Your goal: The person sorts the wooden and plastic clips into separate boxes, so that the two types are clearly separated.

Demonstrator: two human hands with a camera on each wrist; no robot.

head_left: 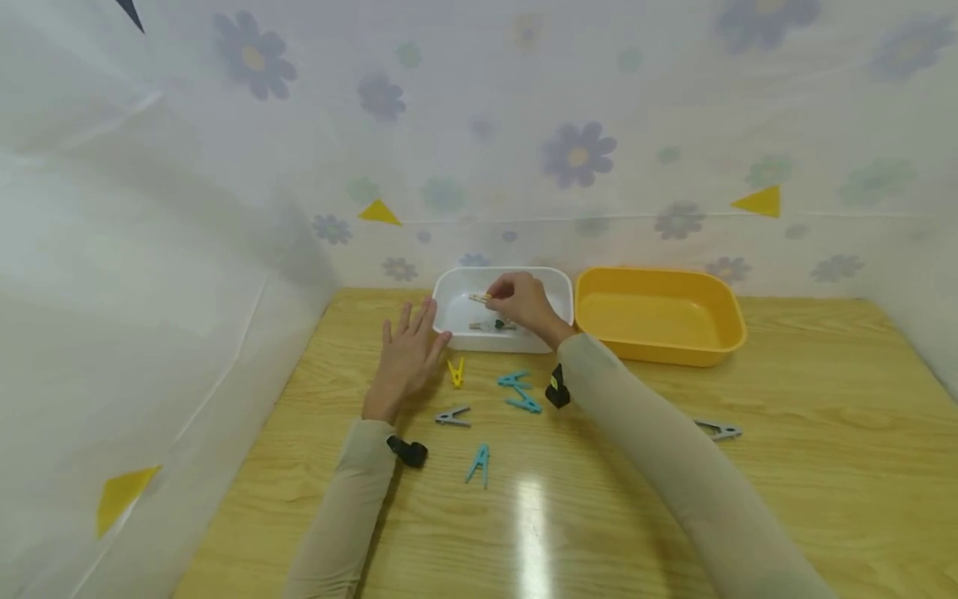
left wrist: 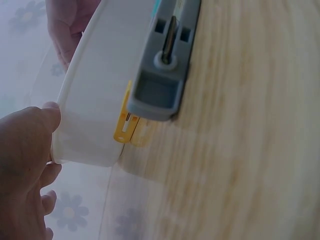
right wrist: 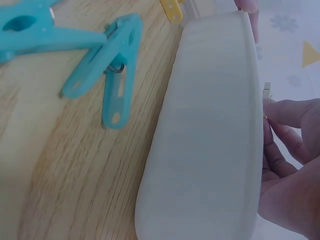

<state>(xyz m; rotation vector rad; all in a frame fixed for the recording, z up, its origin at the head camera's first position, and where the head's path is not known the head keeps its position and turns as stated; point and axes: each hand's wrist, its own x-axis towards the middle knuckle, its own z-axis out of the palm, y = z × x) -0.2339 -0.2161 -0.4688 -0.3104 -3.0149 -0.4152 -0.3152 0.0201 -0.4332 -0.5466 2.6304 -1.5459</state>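
Over the white tray [head_left: 494,343], my right hand [head_left: 527,301] pinches a small pale wooden clothespin [head_left: 477,298] between thumb and fingertips. In the right wrist view, the clothespin's tip [right wrist: 267,90] shows above the tray's rim. My left hand [head_left: 404,362] rests at the tray's front left corner, its fingers spread and fairly straight, touching the rim. Inside the tray lie a few small clothespins [head_left: 480,327], one with a dark green part. A yellow clothespin [head_left: 456,373] lies on the table just before the tray, near the left thumb.
Blue clothespins [head_left: 513,380] lie in front of the tray, with another blue clothespin [head_left: 480,464] nearer. A grey clothespin [head_left: 453,417] is by the left wrist; a second grey clothespin [head_left: 720,430] sits beyond the right forearm. A yellow tray [head_left: 659,351] stands right of the white one.
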